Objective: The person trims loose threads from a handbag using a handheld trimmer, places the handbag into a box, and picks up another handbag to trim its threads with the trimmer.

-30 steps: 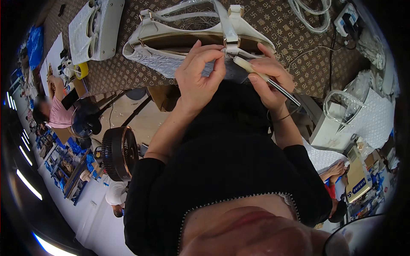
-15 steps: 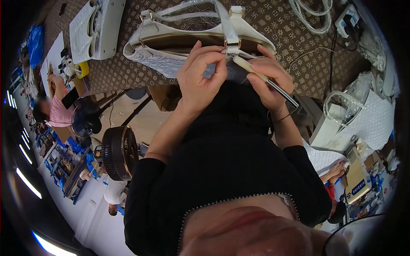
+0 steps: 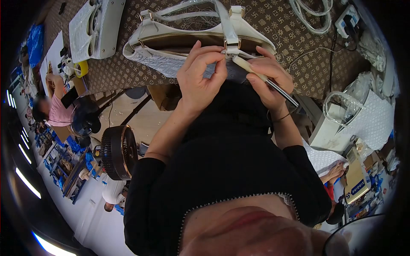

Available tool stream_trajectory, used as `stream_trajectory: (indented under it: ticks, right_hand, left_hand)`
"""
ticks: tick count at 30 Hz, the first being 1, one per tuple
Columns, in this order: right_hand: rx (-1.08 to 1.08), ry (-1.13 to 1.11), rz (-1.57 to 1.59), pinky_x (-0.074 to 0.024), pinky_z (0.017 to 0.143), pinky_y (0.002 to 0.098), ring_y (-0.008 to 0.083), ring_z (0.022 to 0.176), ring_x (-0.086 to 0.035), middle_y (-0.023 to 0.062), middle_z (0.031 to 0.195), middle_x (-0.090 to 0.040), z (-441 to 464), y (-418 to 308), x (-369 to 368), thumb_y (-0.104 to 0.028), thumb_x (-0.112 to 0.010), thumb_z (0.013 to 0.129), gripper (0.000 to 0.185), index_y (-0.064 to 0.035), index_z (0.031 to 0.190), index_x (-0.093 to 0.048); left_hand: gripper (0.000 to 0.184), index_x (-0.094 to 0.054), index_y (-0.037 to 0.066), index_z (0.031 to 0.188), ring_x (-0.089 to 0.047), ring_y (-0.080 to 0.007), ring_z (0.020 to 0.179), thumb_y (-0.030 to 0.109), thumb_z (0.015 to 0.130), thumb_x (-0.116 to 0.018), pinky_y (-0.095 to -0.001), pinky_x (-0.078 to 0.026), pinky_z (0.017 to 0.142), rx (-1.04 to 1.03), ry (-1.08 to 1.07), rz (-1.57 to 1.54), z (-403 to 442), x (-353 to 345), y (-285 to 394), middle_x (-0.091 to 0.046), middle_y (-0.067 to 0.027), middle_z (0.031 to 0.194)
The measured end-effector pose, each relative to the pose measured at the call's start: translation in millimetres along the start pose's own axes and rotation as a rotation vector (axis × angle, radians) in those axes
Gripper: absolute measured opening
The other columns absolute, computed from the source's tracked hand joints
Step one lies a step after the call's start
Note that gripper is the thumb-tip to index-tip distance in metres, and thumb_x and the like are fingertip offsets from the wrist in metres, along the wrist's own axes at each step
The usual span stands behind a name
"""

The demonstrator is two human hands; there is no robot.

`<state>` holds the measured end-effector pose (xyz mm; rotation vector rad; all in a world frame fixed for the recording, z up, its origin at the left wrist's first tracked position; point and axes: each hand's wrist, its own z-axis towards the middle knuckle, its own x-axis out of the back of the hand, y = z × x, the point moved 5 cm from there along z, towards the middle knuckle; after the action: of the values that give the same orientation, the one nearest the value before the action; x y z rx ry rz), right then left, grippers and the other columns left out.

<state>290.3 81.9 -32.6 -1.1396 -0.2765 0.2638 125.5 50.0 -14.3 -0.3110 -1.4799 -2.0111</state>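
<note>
Head camera: a white handbag (image 3: 164, 66) is lying at the near edge of a brown patterned tablecloth (image 3: 307, 77), its handle base within reach of both hands. The left hand (image 3: 200, 77) is pinching thumb to forefinger beside the gold-toned strap hardware (image 3: 239, 43), probably steadying that spot; whatever is between the fingertips is too small to tell. The right hand (image 3: 271, 79) is gripping a pale-tipped, metal-shafted tool (image 3: 243, 64) like a pen, seemingly for fine control. The bag is showing a textured panel (image 3: 151, 62), gaping zipper (image 3: 183, 34) and glossy straps (image 3: 225, 21).

Workshop with handbags (image 3: 153, 64), stocked shelves (image 3: 76, 176)
</note>
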Motion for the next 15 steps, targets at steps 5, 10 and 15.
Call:
stream_trajectory:
  ticks: [5, 10, 15]
  right_hand:
    - [-0.003, -0.002, -0.009, -0.0398, 0.096, 0.0505, 0.0256, 0.086, -0.064, 0.0132, 0.089, -0.066, -0.4, 0.4, -0.1, -0.004, -0.068, 0.077, 0.018, -0.0019, 0.093, -0.062]
    - [0.000, 0.000, -0.009, -0.0401, 0.096, 0.0504, 0.0255, 0.086, -0.064, 0.0132, 0.089, -0.066, -0.2, 0.6, -0.3, -0.004, -0.068, 0.077, 0.018, -0.0018, 0.093, -0.062]
    - [0.004, -0.001, -0.009, -0.0401, 0.096, 0.0507, 0.0255, 0.085, -0.064, 0.0133, 0.088, -0.066, -0.3, 0.3, 0.1, -0.005, -0.068, 0.077, 0.018, -0.0018, 0.093, -0.062]
  left_hand:
    - [0.018, -0.060, 0.007, 0.085, -0.065, -0.0216, 0.079, -0.001, 0.071, -0.066, -0.0440, -0.044, 0.093, -0.006, 0.008, -0.001, 0.0, 0.4, 0.2, -0.067, -0.0063, 0.086]
    - [0.017, -0.059, 0.007, 0.085, -0.064, -0.0214, 0.080, -0.002, 0.071, -0.065, -0.0445, -0.044, 0.093, -0.008, 0.005, -0.013, -0.1, 0.2, 0.8, -0.067, -0.0065, 0.087]
    - [0.017, -0.059, 0.007, 0.085, -0.064, -0.0210, 0.080, -0.002, 0.071, -0.065, -0.0448, -0.043, 0.094, -0.014, 0.001, -0.022, -0.8, 0.4, 0.3, -0.067, -0.0064, 0.087]
